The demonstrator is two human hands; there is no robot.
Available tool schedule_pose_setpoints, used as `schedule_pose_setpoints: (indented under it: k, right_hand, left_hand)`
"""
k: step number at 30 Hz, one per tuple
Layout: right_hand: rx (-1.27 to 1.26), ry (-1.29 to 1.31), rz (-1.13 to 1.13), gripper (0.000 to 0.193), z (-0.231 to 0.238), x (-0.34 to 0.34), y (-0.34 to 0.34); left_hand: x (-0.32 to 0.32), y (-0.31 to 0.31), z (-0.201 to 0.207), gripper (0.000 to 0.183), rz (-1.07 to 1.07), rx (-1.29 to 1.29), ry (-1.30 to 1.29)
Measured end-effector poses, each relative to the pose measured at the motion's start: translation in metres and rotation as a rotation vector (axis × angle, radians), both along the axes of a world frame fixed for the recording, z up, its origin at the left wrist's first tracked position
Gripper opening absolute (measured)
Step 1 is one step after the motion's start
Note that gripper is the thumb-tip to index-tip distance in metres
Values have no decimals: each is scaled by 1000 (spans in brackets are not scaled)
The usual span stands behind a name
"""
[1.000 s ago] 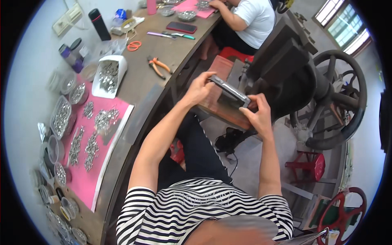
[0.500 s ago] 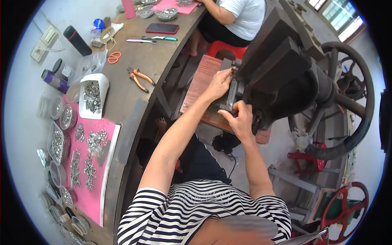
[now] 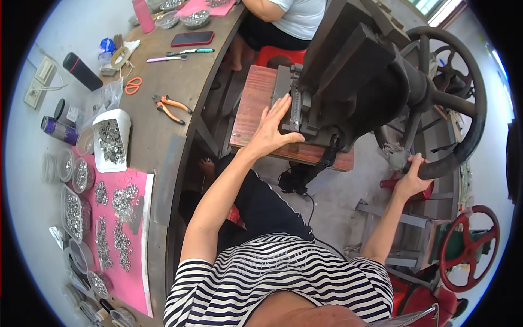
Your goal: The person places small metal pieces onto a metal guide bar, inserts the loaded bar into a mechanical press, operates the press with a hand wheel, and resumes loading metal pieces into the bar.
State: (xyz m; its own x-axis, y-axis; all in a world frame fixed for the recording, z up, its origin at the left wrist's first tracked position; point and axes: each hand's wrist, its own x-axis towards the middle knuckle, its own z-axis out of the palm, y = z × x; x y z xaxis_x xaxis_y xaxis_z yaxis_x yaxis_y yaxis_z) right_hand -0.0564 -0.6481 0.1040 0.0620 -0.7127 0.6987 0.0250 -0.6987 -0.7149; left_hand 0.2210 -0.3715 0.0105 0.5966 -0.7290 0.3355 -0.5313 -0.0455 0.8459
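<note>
My left hand is open, with fingers straight and thumb spread to the side. It lies at the near left of the metal fixture in the dark hand press; whether the palm touches it I cannot tell. A narrow silvery strip runs along that fixture. Over on the right, my right hand is closed round the lower rim of the press's large handwheel, near a pale wrapped bundle on the wheel. The press stands on a reddish wooden board.
The workbench at left carries orange-handled pliers, orange scissors, a phone, a white scoop tray and several tubs of small silvery parts. A person sits beyond the press. A red handwheel stands at lower right.
My right hand has left the fixture and gripped the handwheel's lower rim. My left hand has drawn back toward me and opened flat. The view has shifted slightly.
</note>
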Motion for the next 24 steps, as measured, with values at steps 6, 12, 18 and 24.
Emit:
schedule_pose_setpoints:
  k: [6,12,18,24]
  right_hand:
    - [9,261,85,24,103,-21,-9]
    - [40,534,255,26,219,5,-59]
    - [156,631,359,25,270,33,-94]
    - [97,367,306,23,209,10,-51]
  left_hand:
    - [1,0,-2,113,36,19,-100]
    - [10,-16,5,108,42,74,-211]
    - [20,-33,8,109,48,132,-239]
    - [26,-29,9,111,55,180,-215]
